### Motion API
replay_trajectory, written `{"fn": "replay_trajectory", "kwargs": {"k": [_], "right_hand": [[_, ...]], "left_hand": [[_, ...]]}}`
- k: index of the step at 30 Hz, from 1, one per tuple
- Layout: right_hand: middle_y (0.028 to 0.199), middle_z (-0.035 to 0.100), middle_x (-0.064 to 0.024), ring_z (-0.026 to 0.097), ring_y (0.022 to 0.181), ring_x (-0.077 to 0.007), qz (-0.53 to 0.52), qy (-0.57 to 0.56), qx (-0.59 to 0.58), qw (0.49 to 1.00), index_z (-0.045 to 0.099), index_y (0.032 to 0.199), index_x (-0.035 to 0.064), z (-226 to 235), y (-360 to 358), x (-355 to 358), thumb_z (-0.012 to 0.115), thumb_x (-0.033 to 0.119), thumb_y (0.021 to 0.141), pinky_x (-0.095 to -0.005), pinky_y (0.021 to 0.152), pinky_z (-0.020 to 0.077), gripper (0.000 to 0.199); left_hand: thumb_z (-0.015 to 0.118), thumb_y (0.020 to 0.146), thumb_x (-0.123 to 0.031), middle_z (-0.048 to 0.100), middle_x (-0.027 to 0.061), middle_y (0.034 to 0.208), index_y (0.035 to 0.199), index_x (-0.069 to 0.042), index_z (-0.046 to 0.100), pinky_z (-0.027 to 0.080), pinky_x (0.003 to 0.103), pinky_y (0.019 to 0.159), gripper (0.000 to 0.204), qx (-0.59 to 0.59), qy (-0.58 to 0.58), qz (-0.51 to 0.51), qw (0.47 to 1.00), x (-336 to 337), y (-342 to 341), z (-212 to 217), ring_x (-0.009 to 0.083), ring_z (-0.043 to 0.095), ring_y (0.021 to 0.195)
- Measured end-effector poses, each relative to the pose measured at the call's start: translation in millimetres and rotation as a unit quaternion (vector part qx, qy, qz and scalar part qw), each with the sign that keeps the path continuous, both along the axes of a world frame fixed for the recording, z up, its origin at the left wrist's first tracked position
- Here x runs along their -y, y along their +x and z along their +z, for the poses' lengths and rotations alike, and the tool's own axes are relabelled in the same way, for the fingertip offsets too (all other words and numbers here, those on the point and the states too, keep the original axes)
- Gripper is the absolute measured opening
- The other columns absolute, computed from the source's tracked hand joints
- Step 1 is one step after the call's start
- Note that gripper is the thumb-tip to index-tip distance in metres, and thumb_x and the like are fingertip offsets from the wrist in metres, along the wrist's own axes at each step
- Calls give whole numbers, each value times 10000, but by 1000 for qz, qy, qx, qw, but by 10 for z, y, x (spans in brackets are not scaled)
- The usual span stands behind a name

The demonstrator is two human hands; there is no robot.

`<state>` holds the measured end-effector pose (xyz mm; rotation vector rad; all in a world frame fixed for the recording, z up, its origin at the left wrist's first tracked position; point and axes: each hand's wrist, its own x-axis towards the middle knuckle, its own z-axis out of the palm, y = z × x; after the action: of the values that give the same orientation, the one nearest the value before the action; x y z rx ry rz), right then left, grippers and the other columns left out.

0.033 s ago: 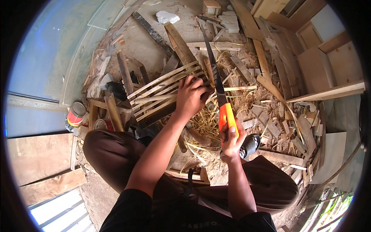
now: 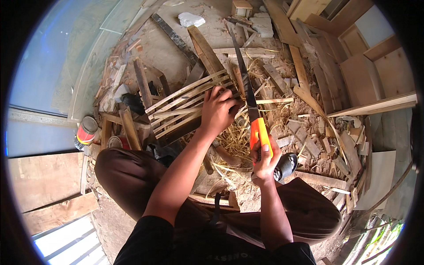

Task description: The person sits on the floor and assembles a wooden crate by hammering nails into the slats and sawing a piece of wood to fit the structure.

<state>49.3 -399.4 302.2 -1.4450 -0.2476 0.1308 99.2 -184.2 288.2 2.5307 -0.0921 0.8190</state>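
My right hand is closed round the orange and yellow handle of a handsaw. Its long dark blade points away from me, tip at the far end, beside the right ends of several thin wooden slats. With fingers bent over them, my left hand grips the slats near those ends, just left of the blade. The slats lie side by side, slanting across darker timber pieces, with a thick wooden beam reaching away behind them. Whether the teeth touch the slats cannot be made out. My left fingertips are partly hidden.
Pale wood shavings and offcuts litter the ground ahead and to the right. A paint can stands at left, near blue-grey panels. Wooden cabinet frames stand at right. My crossed legs frame the near side.
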Motion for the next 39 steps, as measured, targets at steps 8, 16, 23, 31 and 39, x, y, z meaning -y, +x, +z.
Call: {"fn": "replay_trajectory", "kwargs": {"k": [8,16,23,31,39], "right_hand": [[613,478,30,446,525,-68,-21,-1,4,1000,541,807,51,-105,-189,131,511,526,1073,-279,475,344,545],[568,493,-10,502,487,-138,-83,-155,-22,984,544,729,64,141,-1545,851,494,579,1020,-307,475,377,594],[547,453,10,389,428,-65,-50,-82,58,994,541,821,23,37,-746,474,512,577,1048,-247,419,279,599],[613,503,4,470,513,-88,-28,-100,44,994,599,903,6,-54,-641,404,547,537,1031,-268,494,352,549],[558,501,7,495,492,-100,-34,-122,0,992,545,787,48,-28,-923,611,545,599,1011,-282,480,374,596]], "left_hand": [[825,767,-167,640,-5,954,865,-151,812,447,456,945,100,-32,35,17,999,-35,50,-4,257,586,1117],[816,818,-176,653,5,928,852,-120,808,457,460,957,65,-11,13,17,1000,-40,56,-33,266,591,1116],[814,827,-201,632,-4,912,873,-145,814,442,462,953,73,-8,-8,12,1000,-1,59,-16,256,583,1095],[798,818,-175,625,2,924,878,-143,810,441,459,942,68,-22,14,15,1000,-25,34,3,266,580,1097],[810,815,-185,629,-1,928,875,-141,808,446,462,945,75,-31,18,17,999,-40,56,10,259,585,1095]]}}
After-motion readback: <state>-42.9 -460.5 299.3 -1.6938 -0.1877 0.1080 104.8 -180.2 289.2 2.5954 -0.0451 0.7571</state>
